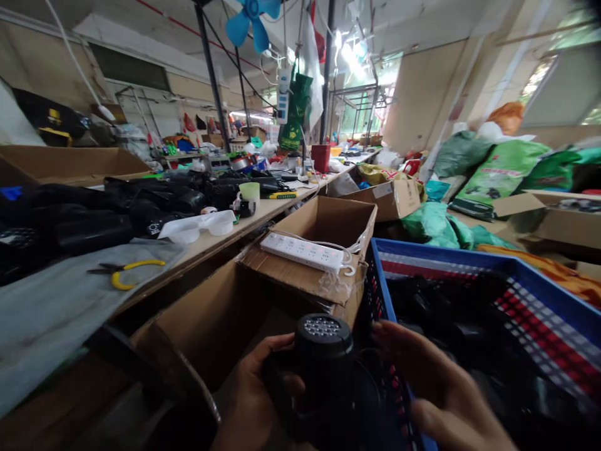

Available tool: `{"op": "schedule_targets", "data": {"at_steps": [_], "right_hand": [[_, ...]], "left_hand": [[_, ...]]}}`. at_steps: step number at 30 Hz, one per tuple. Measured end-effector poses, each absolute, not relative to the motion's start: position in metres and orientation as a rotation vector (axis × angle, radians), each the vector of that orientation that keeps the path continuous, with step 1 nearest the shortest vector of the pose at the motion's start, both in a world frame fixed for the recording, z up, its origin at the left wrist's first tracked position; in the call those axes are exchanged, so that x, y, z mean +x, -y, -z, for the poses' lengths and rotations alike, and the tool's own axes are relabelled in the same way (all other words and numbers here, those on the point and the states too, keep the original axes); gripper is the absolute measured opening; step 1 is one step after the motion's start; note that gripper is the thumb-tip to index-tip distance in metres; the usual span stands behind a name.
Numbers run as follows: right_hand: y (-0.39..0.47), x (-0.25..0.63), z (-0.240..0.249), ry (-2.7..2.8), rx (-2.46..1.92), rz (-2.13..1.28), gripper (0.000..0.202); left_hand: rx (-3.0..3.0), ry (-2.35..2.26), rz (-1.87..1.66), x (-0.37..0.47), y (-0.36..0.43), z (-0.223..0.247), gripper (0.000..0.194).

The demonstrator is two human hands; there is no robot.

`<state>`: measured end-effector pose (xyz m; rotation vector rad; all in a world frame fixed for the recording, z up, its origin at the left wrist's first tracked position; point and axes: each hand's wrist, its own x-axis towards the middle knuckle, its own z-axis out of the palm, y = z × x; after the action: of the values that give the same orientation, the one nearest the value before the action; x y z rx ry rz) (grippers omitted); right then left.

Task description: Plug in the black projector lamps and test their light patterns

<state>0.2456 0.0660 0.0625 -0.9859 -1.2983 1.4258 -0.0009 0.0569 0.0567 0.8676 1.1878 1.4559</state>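
Note:
My left hand (260, 388) is closed around the handle of a black hand lamp (323, 369), held at the bottom centre. The lamp's round end, which shows several small bright LEDs, faces up; its lower part is dark and blurred. My right hand (436, 382) is at the lamp's right side, apart from it, with its fingers stretched out and slightly blurred. Below and behind the lamp stands an open cardboard box (206, 313). To the right, a blue plastic crate (382, 282) with a striped lining holds several black items (464, 326).
A white power strip (303, 252) lies on a cardboard flap ahead. On the bench at left are yellow-handled pliers (136, 272), a white plastic tray (200, 227), a green cup (250, 193) and heaped black parts (94, 216). Green sacks (500, 172) stand at the back right.

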Motion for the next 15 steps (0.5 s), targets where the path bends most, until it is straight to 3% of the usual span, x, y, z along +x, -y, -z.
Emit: {"op": "schedule_targets", "data": {"at_steps": [4,15], "right_hand": [[-0.075,0.201,-0.073,1.233,-0.712,-1.604,0.092],[-0.061,0.187,-0.048,0.939,-0.488,-1.738,0.087]], "left_hand": [[1.171,-1.110,-1.250,0.000,-0.049,-0.066,0.045],[1.100,-0.981,-1.147,0.014,-0.036,-0.048,0.108]]}}
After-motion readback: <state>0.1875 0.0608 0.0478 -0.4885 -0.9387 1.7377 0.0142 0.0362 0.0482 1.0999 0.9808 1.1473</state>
